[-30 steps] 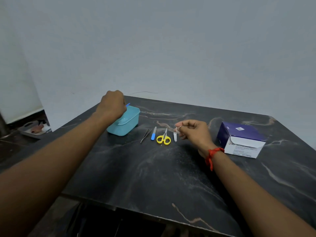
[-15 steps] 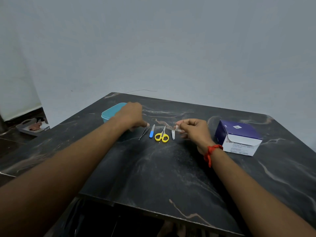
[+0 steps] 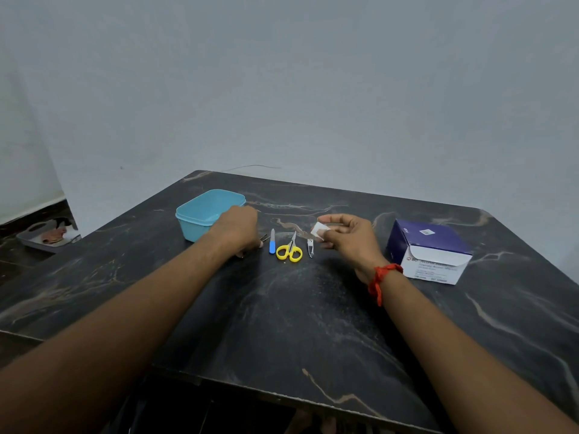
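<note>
Clamped left hand (image 3: pixel 239 228) fingers on tweezers (image 3: pixel 265 238); pinched white pad (image 3: pixel 319 230) in right hand (image 3: pixel 347 238). Judged early: file (image 3: pixel 272 242), scissors (image 3: pixel 289 250), clipper (image 3: pixel 310 247) untouched.

On the table (image 3: pixel 282 324), at the back left: a tub (image 3: pixel 203 211). Just right of the tub and a bit in front of it: the left hand (image 3: pixel 239 231), down on the tweezers (image 3: pixel 264 238), fingers curled on them. Next, in a row going right: a nail file (image 3: pixel 272 242), scissors (image 3: pixel 289 250), a nail clipper (image 3: pixel 310 247), side by side, close but apart. Up above the nail clipper, just behind it: a small pad (image 3: pixel 319 230), pinched in the right hand (image 3: pixel 351 236). Far right, well apart from the row: a box (image 3: pixel 429 249). Down on the floor, left of the table: a tray (image 3: pixel 47 236).
</note>
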